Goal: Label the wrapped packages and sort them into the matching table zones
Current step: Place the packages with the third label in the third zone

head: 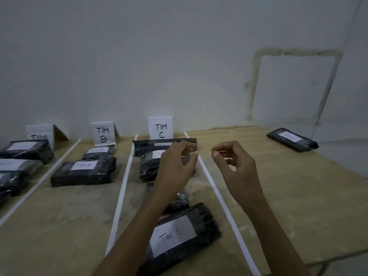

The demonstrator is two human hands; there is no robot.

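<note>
Tabletop, tan, split into lanes by white strips; places are given from the TIM C sign, which stands at the far edge.

- Nearest package: black wrap, white label reading "Tim C", well in front of the sign, in its lane.
- Small package: black, closer to the sign, partly under the left forearm.
- Left hand: raised in front of the sign, fingers curled, thumb near the fingertips; cannot tell whether it pinches anything.
- Right hand: raised right of the sign, past the right strip, thumb and forefinger tips close; nothing can be made out between them.
- Third package: labelled, in front of the sign, partly behind the left hand.
- Fourth package: just in front of the sign.
- Two labelled packages left of the sign, beyond the left strip, before the TIM B sign.
- Lone package: labelled, far right of the sign
</note>
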